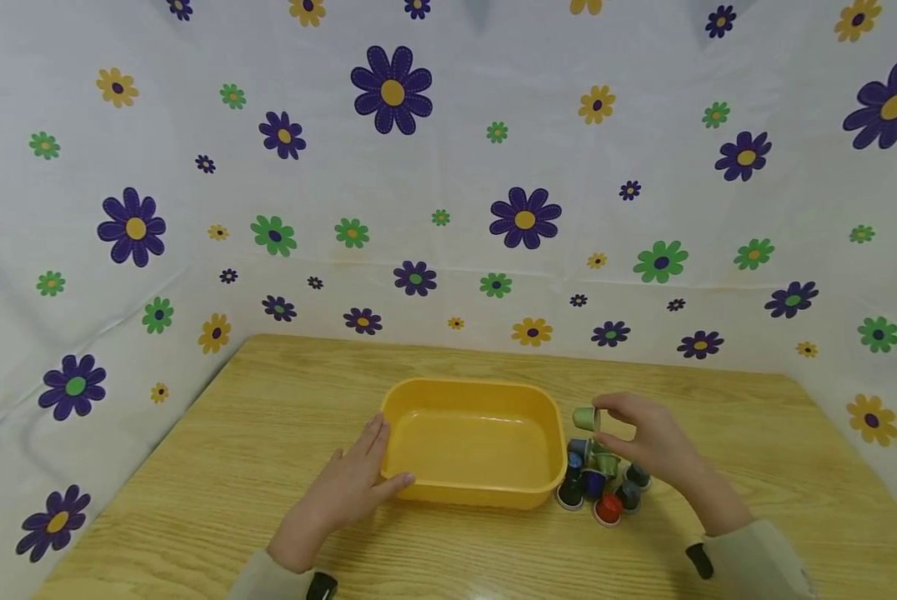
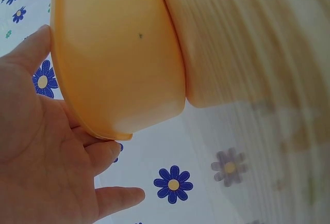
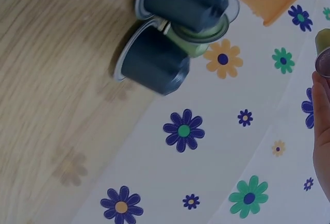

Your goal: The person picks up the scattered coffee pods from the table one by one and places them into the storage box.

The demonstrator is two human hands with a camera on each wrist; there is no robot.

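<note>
A yellow plastic tub (image 1: pixel 478 495) sits on the table with nothing inside it. My left hand (image 1: pixel 342 490) touches its left end, fingers straight along the side and thumb over the front rim; the left wrist view shows the palm beside the tub's wall (image 2: pixel 124 53). Right of the tub, my right hand (image 1: pixel 649 437) pinches a light green coffee capsule (image 1: pixel 583 418) between thumb and fingers, lifted above a pile of capsules. That pile holds a red capsule (image 1: pixel 608 507), green ones (image 1: pixel 606 464) and several dark ones, including a dark blue-grey capsule (image 3: pixel 154 61).
The pile lies close against the tub's right side. The wooden table (image 1: pixel 268 417) extends to a white cloth (image 1: pixel 448 167) printed with purple, yellow and green flowers, standing behind it and at both sides.
</note>
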